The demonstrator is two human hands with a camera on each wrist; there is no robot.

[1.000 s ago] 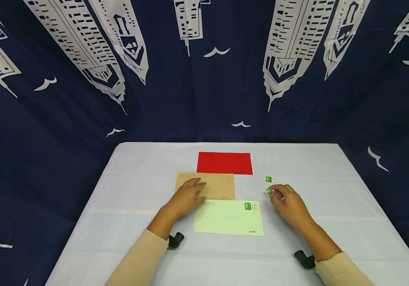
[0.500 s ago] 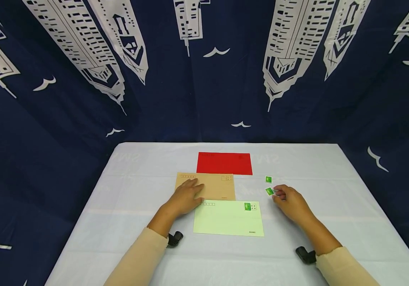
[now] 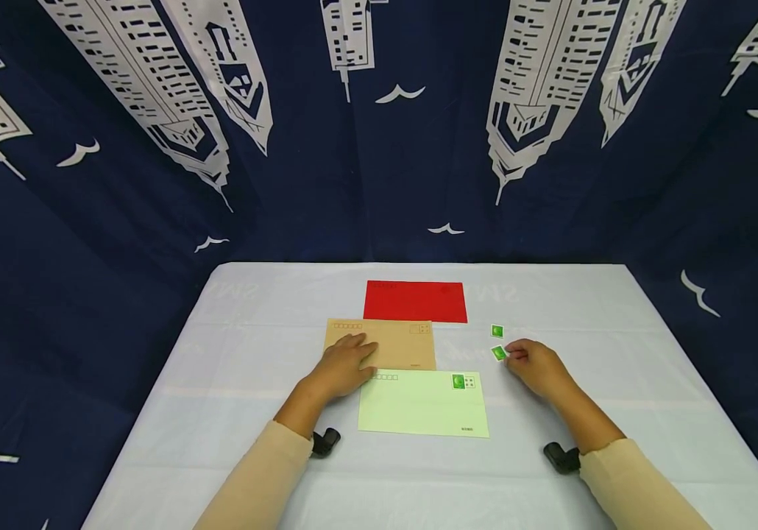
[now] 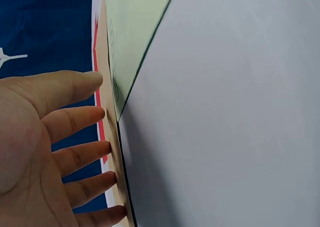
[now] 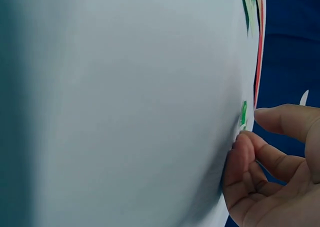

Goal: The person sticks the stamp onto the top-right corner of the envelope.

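Note:
My left hand (image 3: 346,364) rests with spread fingers on the tan envelope (image 3: 405,346); its thumb tip is at the upper-left corner of the pale green envelope (image 3: 419,408). The left wrist view shows its straight fingers along the envelopes' edge. My right hand (image 3: 539,369) is at the right corner of a tilted green stamp (image 3: 499,353) on the table. In the right wrist view the index fingertip meets this stamp's edge, the thumb stands apart, and the other fingers curl. Another green stamp (image 3: 497,331) lies just behind. A stamp (image 3: 458,382) sits at the green envelope's upper right.
A red envelope (image 3: 415,302) lies behind the tan one. A white cloth covers the table (image 3: 253,316). Dark blue fabric (image 3: 366,184) printed with buildings and birds hangs behind it. Black wrist devices (image 3: 327,442) are on both arms.
My right hand's fingertips have drawn back from over the tilted stamp to its right corner. The stamp stays in place. The left hand has shifted slightly left on the tan envelope.

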